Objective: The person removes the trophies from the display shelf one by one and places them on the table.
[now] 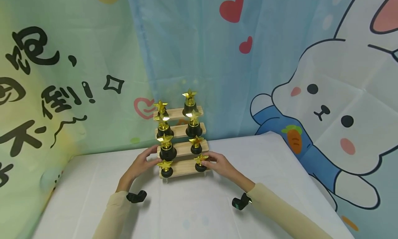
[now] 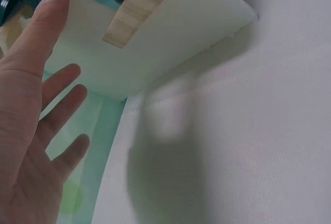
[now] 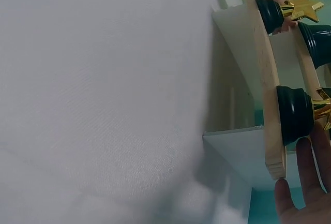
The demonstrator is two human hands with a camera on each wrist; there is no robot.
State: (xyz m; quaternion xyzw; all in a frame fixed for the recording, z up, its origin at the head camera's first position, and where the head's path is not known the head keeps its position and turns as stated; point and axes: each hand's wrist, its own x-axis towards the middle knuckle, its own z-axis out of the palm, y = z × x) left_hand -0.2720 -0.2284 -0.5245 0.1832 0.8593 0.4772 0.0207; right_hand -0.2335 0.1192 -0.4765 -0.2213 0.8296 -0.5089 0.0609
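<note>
A tiered rack with pale wooden planks and white supports holds several small gold star trophies with black bases. My left hand is at the rack's left side. Its thumb reaches to a dark trophy base, while the other fingers spread loosely beside the white support. At the right end of the lowest plank, my right hand touches a small trophy with fairly straight fingers. One fingertip meets the plank end. Opposite, another small trophy stands upright on that plank.
The rack stands on a white-covered table near its back edge. Behind hangs a printed cloth with a cartoon rabbit and hearts. Higher planks carry more trophies, such as the tall one at the top right. Black cameras sit on both wrists.
</note>
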